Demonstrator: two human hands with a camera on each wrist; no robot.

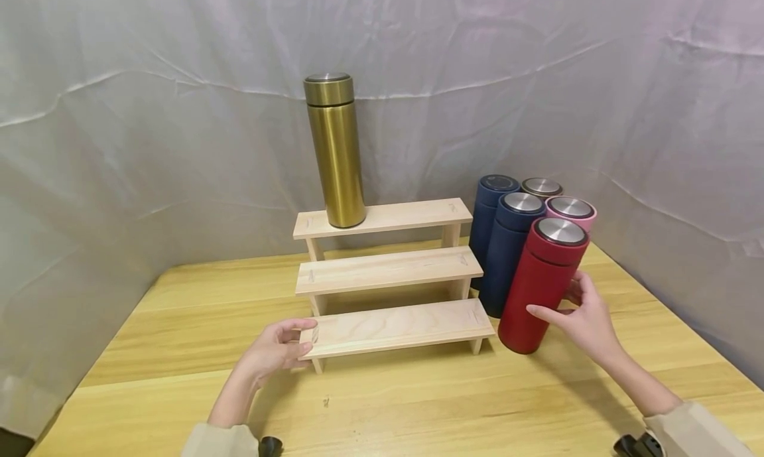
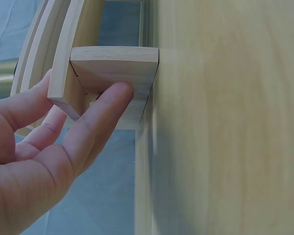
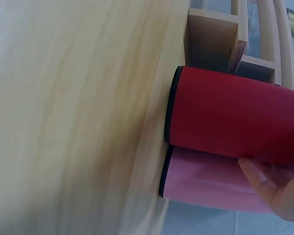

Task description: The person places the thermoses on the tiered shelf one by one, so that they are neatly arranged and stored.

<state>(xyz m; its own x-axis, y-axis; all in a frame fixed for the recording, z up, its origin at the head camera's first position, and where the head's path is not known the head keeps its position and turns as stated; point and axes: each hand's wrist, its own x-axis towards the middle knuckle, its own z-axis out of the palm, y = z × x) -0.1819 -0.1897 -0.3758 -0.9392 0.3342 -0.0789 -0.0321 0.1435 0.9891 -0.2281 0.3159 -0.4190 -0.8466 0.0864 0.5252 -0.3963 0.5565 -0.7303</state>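
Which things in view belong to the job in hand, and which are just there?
Likely in the job: wooden stand, red bottle, gold bottle; probably front blue bottle, rear blue bottle, pink bottle, brown-rimmed bottle.

Apparently just there: grey backdrop, wooden table.

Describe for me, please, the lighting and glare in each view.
Head view: bright, warm table, glossy streaks down the gold bottle, purplish tint on the cloth at upper right; left wrist: dimmer, bluish cloth, soft shadow on the table; right wrist: also dim, no strong glare on the red bottle.

Soft shadows fall on the table (image 1: 418,404), glare streaks the gold bottle (image 1: 338,162), and both wrist views appear dimmer.
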